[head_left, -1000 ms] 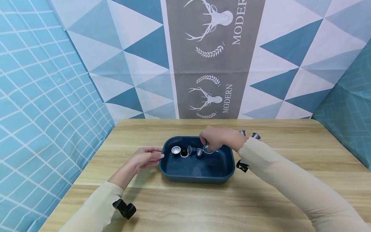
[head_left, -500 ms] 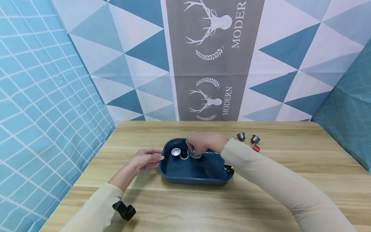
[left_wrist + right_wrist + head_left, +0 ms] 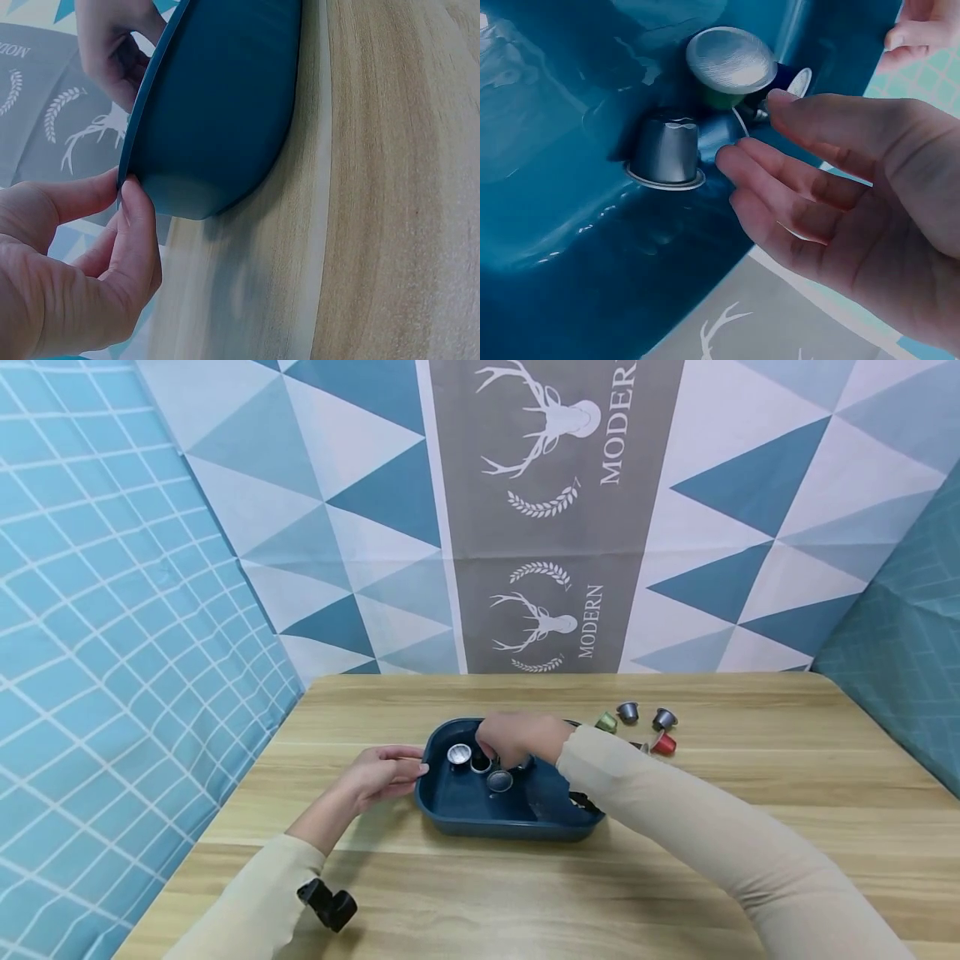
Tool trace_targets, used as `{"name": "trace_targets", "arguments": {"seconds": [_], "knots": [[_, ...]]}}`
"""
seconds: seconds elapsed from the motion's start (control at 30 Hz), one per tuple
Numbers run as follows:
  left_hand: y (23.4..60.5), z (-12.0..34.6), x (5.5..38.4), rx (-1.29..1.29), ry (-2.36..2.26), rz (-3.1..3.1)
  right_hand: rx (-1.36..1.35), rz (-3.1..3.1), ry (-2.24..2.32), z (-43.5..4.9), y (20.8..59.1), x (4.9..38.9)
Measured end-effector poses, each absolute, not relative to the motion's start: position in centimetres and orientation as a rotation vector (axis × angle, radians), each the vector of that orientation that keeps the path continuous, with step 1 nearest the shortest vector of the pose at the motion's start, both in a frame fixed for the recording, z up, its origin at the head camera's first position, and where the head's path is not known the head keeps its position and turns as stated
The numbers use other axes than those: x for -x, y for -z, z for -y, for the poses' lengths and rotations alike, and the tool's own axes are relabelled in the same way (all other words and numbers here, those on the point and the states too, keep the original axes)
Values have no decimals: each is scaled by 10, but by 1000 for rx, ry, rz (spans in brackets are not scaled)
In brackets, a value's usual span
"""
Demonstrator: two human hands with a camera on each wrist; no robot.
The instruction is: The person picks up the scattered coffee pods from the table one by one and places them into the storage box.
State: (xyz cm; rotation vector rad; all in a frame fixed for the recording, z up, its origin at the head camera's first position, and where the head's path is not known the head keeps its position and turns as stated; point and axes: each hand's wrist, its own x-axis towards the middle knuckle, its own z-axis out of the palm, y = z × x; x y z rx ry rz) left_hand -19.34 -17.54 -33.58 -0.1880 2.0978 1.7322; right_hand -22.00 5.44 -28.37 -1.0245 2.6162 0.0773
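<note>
We log the right hand (image 3: 517, 739) as released, its fingertips parted just beside the silver-lidded capsule (image 3: 731, 60), which half a second ago appeared held under those fingers and now rests in the blue tray (image 3: 510, 829), so we judge that placement done. Near it in the tray we see a silver-grey capsule (image 3: 664, 150) and, farther left, a bright-lidded capsule (image 3: 459, 754), while the left hand (image 3: 390, 770) pinches the left rim as before. With the right sleeve (image 3: 660, 793) shifted, we now see more of the green capsule (image 3: 607, 722) and red capsule (image 3: 664, 743) on the table (image 3: 525, 893)
</note>
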Motion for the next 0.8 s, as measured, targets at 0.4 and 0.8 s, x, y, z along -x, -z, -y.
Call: {"name": "trace_targets", "arguments": {"seconds": [0.4, 0.8], "knots": [[337, 175, 194, 185, -1709, -2117, 1019, -2605, -27, -64, 281, 220], [336, 178, 197, 200, -1710, -2101, 1105, -2630, 5, -91, 275, 221]]}}
